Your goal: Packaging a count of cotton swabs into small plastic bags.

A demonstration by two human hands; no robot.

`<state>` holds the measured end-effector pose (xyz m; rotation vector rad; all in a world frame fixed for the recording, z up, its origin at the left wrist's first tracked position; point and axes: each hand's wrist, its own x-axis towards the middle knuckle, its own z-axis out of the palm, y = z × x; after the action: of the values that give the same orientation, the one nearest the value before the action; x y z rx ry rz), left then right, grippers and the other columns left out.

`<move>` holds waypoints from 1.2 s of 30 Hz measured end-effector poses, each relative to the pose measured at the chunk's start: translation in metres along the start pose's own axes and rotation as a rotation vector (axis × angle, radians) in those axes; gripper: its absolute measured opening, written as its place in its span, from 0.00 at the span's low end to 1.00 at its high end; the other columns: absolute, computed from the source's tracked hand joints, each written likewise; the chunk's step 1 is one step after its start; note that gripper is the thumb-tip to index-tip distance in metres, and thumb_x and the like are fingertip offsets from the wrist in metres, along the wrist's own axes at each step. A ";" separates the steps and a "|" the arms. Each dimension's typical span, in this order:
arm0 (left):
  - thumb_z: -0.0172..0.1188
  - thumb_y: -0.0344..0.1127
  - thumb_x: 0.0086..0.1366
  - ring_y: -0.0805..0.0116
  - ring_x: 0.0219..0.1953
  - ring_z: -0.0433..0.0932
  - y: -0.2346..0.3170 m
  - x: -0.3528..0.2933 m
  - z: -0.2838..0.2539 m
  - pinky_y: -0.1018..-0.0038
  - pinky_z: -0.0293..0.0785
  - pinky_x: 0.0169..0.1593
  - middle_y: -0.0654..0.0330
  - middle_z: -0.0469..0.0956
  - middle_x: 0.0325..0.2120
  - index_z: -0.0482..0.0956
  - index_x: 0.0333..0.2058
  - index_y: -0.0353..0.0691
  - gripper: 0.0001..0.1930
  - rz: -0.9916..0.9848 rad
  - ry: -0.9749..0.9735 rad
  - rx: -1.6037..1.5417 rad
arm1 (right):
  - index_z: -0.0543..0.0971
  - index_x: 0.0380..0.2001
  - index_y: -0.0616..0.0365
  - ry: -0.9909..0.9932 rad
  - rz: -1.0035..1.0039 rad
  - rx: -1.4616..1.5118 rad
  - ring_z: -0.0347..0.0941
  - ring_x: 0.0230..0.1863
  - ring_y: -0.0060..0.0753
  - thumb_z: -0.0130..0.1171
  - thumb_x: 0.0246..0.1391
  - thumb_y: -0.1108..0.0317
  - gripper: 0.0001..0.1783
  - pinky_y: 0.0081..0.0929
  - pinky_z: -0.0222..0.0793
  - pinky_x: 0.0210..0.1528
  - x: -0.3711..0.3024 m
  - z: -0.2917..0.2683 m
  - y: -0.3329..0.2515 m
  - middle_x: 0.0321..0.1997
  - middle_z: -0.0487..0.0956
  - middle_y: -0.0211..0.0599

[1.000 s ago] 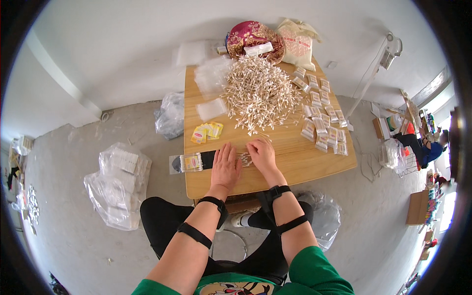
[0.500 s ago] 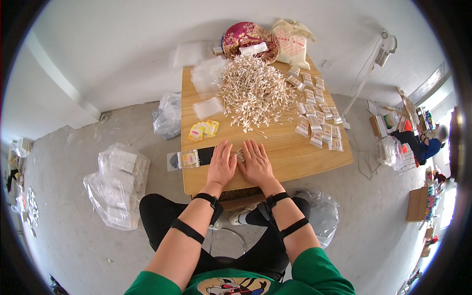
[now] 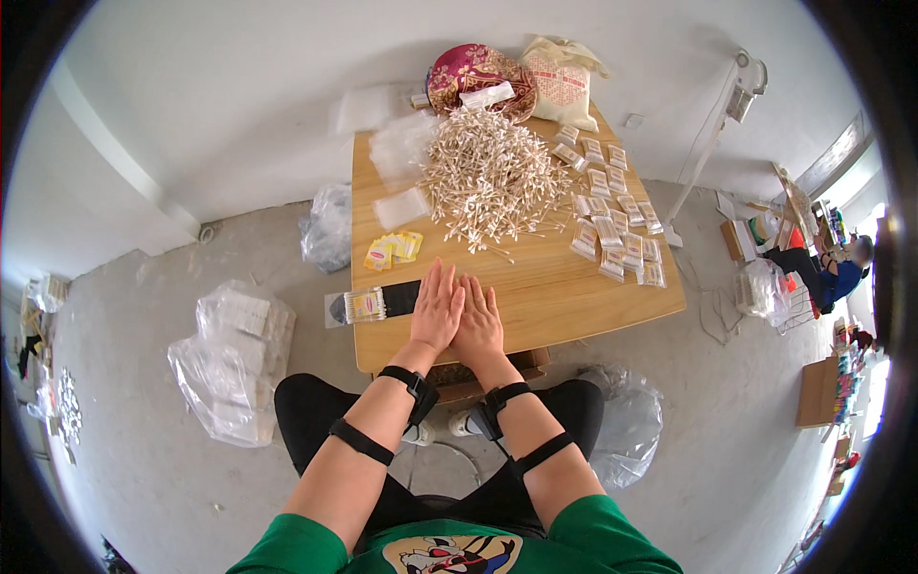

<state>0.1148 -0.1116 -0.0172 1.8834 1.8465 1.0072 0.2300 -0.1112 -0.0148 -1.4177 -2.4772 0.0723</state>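
Observation:
My left hand [image 3: 437, 311] lies flat on the near part of the table, fingers stretched out, at the right end of a black strip [image 3: 402, 298]. Right beside it, my right hand [image 3: 480, 320] is flat too, its thumb side tucked against the left hand. Whatever lies beneath the palms is hidden. On the strip's left part sits a clear bag [image 3: 365, 306] of cotton swabs with a yellow and red card, poking past the table's left edge. Beyond my hands rises a big loose heap of cotton swabs [image 3: 492, 177].
Yellow cards [image 3: 393, 250] and clear empty bags [image 3: 402, 208] lie on the table's left side. Filled swab packets [image 3: 612, 230] cover its right side. A patterned cushion [image 3: 469, 81] and a cloth sack [image 3: 562, 91] stand at the back. Plastic-wrapped bundles [image 3: 239, 354] rest on the floor.
My right hand has slid left against my left hand, closing the gap between them. The cotton swabs that showed between the hands are now covered.

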 end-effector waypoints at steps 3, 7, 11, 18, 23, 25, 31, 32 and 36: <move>0.38 0.50 0.74 0.45 0.68 0.53 -0.002 -0.003 -0.007 0.59 0.49 0.70 0.43 0.52 0.67 0.58 0.65 0.38 0.28 -0.041 0.025 -0.156 | 0.60 0.66 0.61 -0.032 0.026 0.007 0.43 0.76 0.41 0.41 0.62 0.57 0.32 0.47 0.34 0.74 0.000 -0.002 0.000 0.73 0.56 0.43; 0.38 0.50 0.73 0.47 0.69 0.53 -0.019 -0.023 -0.008 0.54 0.48 0.69 0.44 0.53 0.67 0.59 0.65 0.41 0.27 -0.022 0.018 0.234 | 0.60 0.66 0.60 -0.092 0.074 0.083 0.42 0.76 0.41 0.40 0.63 0.56 0.31 0.46 0.33 0.75 0.004 -0.008 -0.006 0.73 0.55 0.42; 0.35 0.53 0.73 0.50 0.71 0.49 -0.009 -0.026 -0.010 0.54 0.45 0.70 0.46 0.52 0.68 0.56 0.67 0.45 0.29 0.017 -0.114 0.279 | 0.58 0.68 0.59 -0.096 0.093 0.015 0.42 0.76 0.40 0.36 0.64 0.55 0.32 0.45 0.32 0.75 0.001 0.000 -0.006 0.74 0.54 0.42; 0.32 0.54 0.73 0.50 0.71 0.48 -0.012 -0.025 -0.016 0.56 0.43 0.71 0.46 0.51 0.68 0.55 0.68 0.46 0.30 0.065 -0.198 0.316 | 0.55 0.69 0.59 -0.206 0.048 -0.115 0.39 0.76 0.45 0.36 0.63 0.55 0.34 0.48 0.31 0.74 0.002 -0.019 -0.012 0.74 0.53 0.44; 0.34 0.52 0.73 0.52 0.71 0.47 -0.007 -0.024 -0.016 0.57 0.42 0.72 0.48 0.50 0.69 0.56 0.67 0.41 0.30 0.071 -0.200 0.405 | 0.57 0.67 0.61 -0.064 -0.052 -0.046 0.45 0.75 0.47 0.38 0.62 0.57 0.33 0.47 0.36 0.74 0.001 -0.005 0.009 0.72 0.57 0.48; 0.35 0.51 0.73 0.54 0.72 0.47 -0.005 -0.025 -0.015 0.59 0.41 0.72 0.49 0.50 0.69 0.56 0.67 0.39 0.30 0.053 -0.208 0.431 | 0.67 0.60 0.62 0.113 -0.068 0.206 0.58 0.69 0.49 0.46 0.56 0.67 0.27 0.43 0.49 0.71 0.003 -0.002 0.017 0.65 0.67 0.50; 0.40 0.46 0.71 0.57 0.72 0.46 -0.003 -0.024 -0.013 0.61 0.43 0.72 0.50 0.50 0.69 0.56 0.66 0.36 0.30 0.034 -0.190 0.496 | 0.82 0.28 0.57 0.422 0.161 0.531 0.73 0.50 0.49 0.53 0.43 0.79 0.10 0.40 0.69 0.54 -0.004 -0.005 0.024 0.41 0.80 0.41; 0.41 0.45 0.71 0.56 0.72 0.46 -0.003 -0.024 -0.013 0.60 0.43 0.72 0.50 0.49 0.69 0.55 0.66 0.37 0.30 0.014 -0.199 0.501 | 0.82 0.24 0.57 0.417 0.114 0.509 0.74 0.49 0.48 0.53 0.44 0.79 0.09 0.40 0.70 0.53 -0.003 -0.006 0.023 0.39 0.81 0.40; 0.41 0.44 0.70 0.56 0.72 0.47 -0.003 -0.024 -0.012 0.60 0.44 0.71 0.51 0.50 0.69 0.55 0.66 0.37 0.30 0.013 -0.188 0.476 | 0.82 0.21 0.57 0.417 0.106 0.494 0.74 0.48 0.47 0.54 0.43 0.79 0.08 0.39 0.70 0.52 -0.004 -0.009 0.021 0.37 0.81 0.39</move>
<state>0.1064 -0.1373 -0.0170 2.1587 2.0897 0.3892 0.2522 -0.1042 -0.0108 -1.1996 -1.8774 0.3468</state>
